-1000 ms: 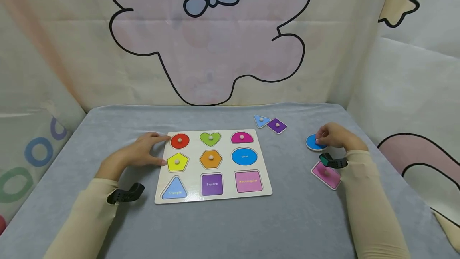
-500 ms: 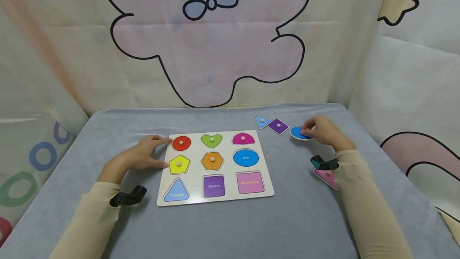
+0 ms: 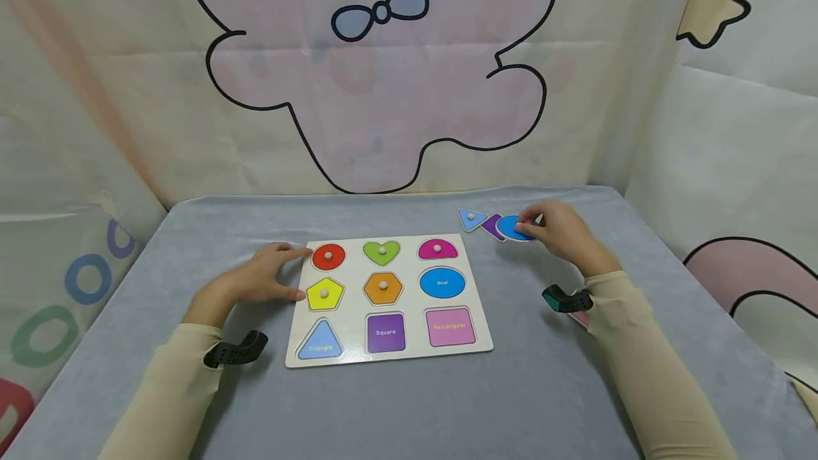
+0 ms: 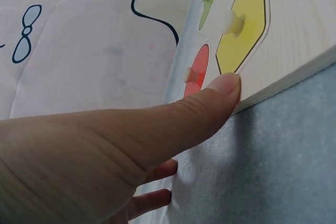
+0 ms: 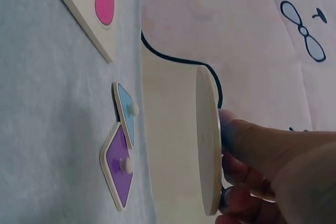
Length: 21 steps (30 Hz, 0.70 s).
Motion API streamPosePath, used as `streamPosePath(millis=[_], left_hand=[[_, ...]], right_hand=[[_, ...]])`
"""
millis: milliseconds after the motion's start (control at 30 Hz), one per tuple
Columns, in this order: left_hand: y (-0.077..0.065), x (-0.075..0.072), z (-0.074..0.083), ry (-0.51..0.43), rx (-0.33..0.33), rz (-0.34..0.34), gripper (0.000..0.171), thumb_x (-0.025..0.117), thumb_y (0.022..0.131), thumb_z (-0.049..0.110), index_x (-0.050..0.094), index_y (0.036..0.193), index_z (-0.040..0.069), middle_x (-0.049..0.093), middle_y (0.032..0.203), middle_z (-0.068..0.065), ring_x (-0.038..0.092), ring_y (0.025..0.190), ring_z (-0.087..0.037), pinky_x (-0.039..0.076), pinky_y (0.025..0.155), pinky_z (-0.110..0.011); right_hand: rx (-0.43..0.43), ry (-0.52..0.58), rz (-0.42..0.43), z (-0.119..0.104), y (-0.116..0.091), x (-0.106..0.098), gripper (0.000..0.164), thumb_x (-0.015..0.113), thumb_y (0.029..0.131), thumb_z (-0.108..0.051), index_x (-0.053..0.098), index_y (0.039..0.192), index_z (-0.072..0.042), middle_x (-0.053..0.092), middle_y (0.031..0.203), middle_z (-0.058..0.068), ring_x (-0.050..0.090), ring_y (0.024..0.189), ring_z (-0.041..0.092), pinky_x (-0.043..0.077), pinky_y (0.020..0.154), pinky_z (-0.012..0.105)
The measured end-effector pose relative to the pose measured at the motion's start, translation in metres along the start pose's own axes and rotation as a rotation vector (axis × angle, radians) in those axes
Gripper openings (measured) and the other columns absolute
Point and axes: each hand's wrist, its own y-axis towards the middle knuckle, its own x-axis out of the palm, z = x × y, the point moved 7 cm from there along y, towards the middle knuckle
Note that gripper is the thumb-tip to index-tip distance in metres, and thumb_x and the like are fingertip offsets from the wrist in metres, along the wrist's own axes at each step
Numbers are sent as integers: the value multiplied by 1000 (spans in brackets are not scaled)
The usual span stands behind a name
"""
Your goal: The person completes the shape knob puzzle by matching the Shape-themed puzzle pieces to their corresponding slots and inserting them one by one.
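Note:
My right hand (image 3: pixel 562 233) pinches a blue oval puzzle piece (image 3: pixel 508 226) and holds it raised over the back right of the table. In the right wrist view the oval (image 5: pixel 208 145) stands edge-on, its bare wooden underside facing the board. At the left edge of the white shape puzzle board (image 3: pixel 415 353), my left hand (image 3: pixel 255 279) rests with fingers extended. The left wrist view shows its thumb (image 4: pixel 210 100) on the rim beside the yellow pentagon (image 4: pixel 247 30). On the board, the oval, triangle, square and rectangle spots show printed words; the other shapes have knobbed pieces.
A light blue triangle piece (image 3: pixel 469 223) and a purple square piece (image 5: pixel 118 166) lie side by side behind the board's right corner. A pink rectangle piece (image 3: pixel 580 317) is mostly hidden under the right wrist. A printed cloth (image 3: pixel 377 112) hangs behind the table.
My right hand has lifted the blue oval piece and carried it left and backward, so it now overlaps the purple square in the head view. The left hand stays at the board's edge.

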Motion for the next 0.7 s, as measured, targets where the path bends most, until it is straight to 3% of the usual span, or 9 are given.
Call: streamPosePath(millis=[333, 700], left_hand=[[2, 1, -2, 1, -5, 1, 88, 83, 81, 42, 43, 154, 14, 37, 151, -30, 37, 136, -50, 39, 107, -72], [1, 2, -3, -11, -12, 1, 89, 84, 81, 42, 41, 155, 15, 35, 154, -31, 34, 138, -51, 37, 108, -72]], right_hand=[[-75, -35, 56, -32, -3, 3, 17, 72, 94, -20, 76, 99, -4, 67, 84, 7, 52, 72, 20, 42, 60, 28], [-215, -106, 41, -70, -9, 29, 12, 77, 90, -18, 74, 94, -7, 65, 83, 5, 53, 75, 19, 46, 65, 28]])
